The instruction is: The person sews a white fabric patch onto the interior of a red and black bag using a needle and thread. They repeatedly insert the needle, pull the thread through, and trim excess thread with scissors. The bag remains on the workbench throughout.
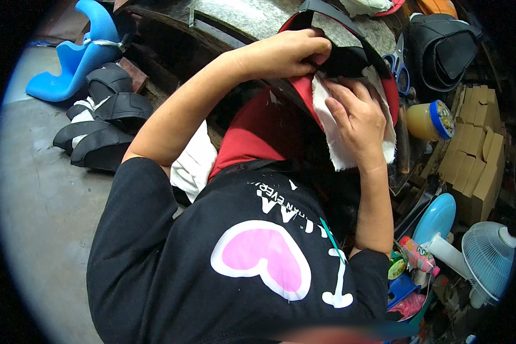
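A red and black curved piece point(390, 97), perhaps a shoe upper, is in front of me with a black band arching over its far side. My left hand point(301, 53) is closed on its left rim, fingers curled and thumb pressed in. Ragged-edged white cloth point(340, 153) lies in the piece and hangs over its near side. Against this cloth rests my right hand point(361, 121), its fingers stretched toward the dark inside and the thumb apart. Those fingertips are partly hidden.
Scissors point(402, 71) and a jar with a blue lid point(431, 120) are to the right, near cardboard boxes point(471, 163) and a fan point(487, 261). Black curved pieces point(106, 140) are stacked on the floor at left, beside a blue moulded form point(77, 57). A worktop point(241, 20) spans the far side.
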Motion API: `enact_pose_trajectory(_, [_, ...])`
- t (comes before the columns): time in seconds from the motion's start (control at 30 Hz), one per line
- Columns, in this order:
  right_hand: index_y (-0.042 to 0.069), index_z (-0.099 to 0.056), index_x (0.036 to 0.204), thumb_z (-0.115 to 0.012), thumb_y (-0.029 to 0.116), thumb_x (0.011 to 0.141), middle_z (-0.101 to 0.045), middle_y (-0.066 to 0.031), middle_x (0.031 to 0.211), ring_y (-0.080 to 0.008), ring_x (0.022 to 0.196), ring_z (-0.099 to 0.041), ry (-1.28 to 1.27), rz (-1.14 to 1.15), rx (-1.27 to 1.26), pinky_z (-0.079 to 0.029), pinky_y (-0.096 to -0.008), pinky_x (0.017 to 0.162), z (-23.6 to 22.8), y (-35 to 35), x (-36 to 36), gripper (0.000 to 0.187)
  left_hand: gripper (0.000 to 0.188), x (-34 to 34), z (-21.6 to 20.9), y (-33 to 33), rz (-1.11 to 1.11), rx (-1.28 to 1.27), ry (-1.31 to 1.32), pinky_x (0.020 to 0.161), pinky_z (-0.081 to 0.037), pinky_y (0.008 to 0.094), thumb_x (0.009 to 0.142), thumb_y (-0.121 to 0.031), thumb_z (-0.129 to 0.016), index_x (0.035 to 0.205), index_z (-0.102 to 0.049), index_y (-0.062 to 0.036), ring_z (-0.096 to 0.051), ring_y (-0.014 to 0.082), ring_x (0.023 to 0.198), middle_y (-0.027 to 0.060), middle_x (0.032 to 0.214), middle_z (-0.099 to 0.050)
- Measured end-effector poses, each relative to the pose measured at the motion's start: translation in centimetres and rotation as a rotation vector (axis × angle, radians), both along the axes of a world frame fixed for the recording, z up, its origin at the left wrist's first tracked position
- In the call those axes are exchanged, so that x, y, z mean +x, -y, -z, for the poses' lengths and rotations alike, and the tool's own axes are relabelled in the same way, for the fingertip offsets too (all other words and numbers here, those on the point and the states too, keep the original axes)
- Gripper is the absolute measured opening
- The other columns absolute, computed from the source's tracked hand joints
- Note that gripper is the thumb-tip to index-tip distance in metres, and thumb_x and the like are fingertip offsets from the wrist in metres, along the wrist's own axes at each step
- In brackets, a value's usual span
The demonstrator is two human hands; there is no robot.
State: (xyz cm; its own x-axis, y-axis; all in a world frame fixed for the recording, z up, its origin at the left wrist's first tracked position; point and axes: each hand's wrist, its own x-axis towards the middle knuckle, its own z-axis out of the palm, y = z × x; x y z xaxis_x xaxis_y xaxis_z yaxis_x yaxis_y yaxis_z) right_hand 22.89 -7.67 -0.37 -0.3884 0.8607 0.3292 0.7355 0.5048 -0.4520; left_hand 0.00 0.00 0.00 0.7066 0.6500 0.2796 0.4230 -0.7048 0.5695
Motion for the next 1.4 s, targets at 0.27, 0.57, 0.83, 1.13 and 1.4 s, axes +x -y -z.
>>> enact_pose_trajectory(0.27, [0.004, -0.073, 0.096, -0.072, 0.030, 0.090, -0.068, -0.0117, 0.095, -0.0311, 0.085, -0.065, 0.004, 0.169, 0.008, -0.050, -0.0380, 0.074, -0.3, 0.5, -2.2, 0.027, 0.022, -0.2, 0.1, 0.8, -0.029, 0.011, 0.100, 0.082, -0.052, 0.0392, 0.082, 0.000, -0.067, 0.103, -0.061, -0.0059, -0.063, 0.0333, 0.098, 0.0136, 0.102, -0.058])
enact_pose_trajectory(0.57, [-0.004, -0.068, 0.094, -0.062, 0.019, 0.100, -0.059, -0.0005, 0.084, -0.0056, 0.074, -0.048, -0.788, 0.147, -0.489, -0.040, -0.0234, 0.066, 1.3, -0.3, 0.0, 0.025, 0.025, 1.4, 0.0, 1.3, -0.081, 0.124, 0.301, 0.086, -0.054, 0.0362, 0.079, 0.002, -0.069, 0.102, -0.063, -0.0049, -0.064, 0.0292, 0.098, 0.0119, 0.105, -0.060])
enact_pose_trajectory(0.83, [-0.008, -0.069, 0.101, -0.058, 0.008, 0.096, -0.065, -0.0061, 0.097, -0.0115, 0.092, -0.056, -0.938, 0.050, -0.567, -0.044, -0.0251, 0.082, 1.1, -0.4, 0.5, 0.021, 0.014, 2.8, -1.0, 2.4, -0.063, 0.400, 0.202, 0.077, -0.055, 0.0350, 0.080, -0.013, -0.076, 0.090, -0.069, -0.0086, -0.066, 0.0248, 0.089, 0.0039, 0.093, -0.064])
enact_pose_trajectory(1.13, [-0.008, -0.068, 0.107, -0.056, 0.009, 0.097, -0.070, -0.0122, 0.106, -0.0186, 0.100, -0.062, -0.746, -0.002, -0.489, -0.046, -0.0289, 0.092, 1.3, -0.5, 1.1, 0.024, 0.010, 3.2, 0.1, 2.1, -0.231, 0.348, 0.252, 0.071, -0.053, 0.0375, 0.091, -0.011, -0.067, 0.093, -0.063, -0.0015, -0.065, 0.0293, 0.081, 0.0111, 0.089, -0.062])
enact_pose_trajectory(1.4, [-0.001, -0.067, 0.110, -0.052, 0.018, 0.101, -0.070, -0.0121, 0.097, -0.0189, 0.089, -0.065, -0.620, 0.017, -0.419, -0.049, -0.0298, 0.084, 0.8, -0.3, 1.0, 0.026, 0.016, 1.0, -0.3, 1.8, -0.056, 0.107, 0.225, 0.081, -0.051, 0.0374, 0.092, -0.010, -0.067, 0.100, -0.059, 0.0004, -0.063, 0.0289, 0.090, 0.0127, 0.098, -0.061])
